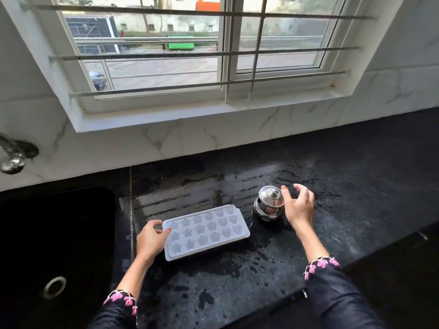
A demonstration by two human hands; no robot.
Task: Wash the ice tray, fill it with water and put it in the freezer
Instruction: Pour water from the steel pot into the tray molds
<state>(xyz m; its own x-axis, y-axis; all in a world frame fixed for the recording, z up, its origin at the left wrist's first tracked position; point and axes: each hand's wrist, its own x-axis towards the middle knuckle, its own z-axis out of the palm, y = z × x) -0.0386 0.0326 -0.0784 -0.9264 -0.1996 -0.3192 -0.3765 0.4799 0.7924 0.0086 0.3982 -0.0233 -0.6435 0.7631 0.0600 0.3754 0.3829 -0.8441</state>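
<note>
A white ice tray [205, 231] with star and heart shaped cells lies flat on the wet black counter [237, 276], just right of the sink. My left hand [150, 239] grips the tray's left end, thumb on the rim. My right hand [298, 205] hovers with fingers spread beside a small steel pot with a knobbed lid [269, 205], which stands just right of the tray's far end. The fingertips are close to the pot, apart from it.
A black sink [57, 245] with a round drain [54, 287] fills the lower left. A steel tap [11, 155] juts from the tiled wall at the left edge. A barred window [190, 55] is above the counter. Water streaks the counter behind the tray.
</note>
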